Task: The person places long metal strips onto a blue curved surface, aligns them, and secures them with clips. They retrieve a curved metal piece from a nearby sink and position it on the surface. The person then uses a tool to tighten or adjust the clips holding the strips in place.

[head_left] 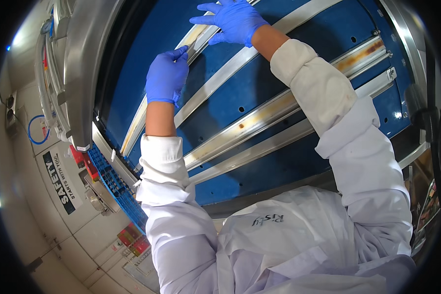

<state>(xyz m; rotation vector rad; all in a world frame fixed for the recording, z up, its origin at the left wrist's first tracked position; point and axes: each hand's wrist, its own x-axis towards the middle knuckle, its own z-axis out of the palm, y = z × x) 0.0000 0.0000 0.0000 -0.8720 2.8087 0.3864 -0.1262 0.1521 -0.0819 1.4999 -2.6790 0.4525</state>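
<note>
Both of my hands wear blue-violet gloves and reach over a blue panel (215, 103) crossed by slanting metal rails. My left hand (166, 76) is closed in a pinch at the farthest metal rail (137, 122); what its fingertips hold, if anything, I cannot make out. A narrow grey sliver shows just past those fingertips, against the rail. Farther up the same rail, my right hand (235, 22) is open, fingers spread and thumb apart, over the metal. Yellow-brown stains mark this rail and a nearer metal rail (250, 125), which runs under my right forearm.
Plain metal strips (215, 90) lie between the stained rails. A steel housing (85, 63) borders the panel on the left, with a blue plastic grid (115, 183) below it. A metal frame (402, 29) edges the right side. Dark holes dot the panel.
</note>
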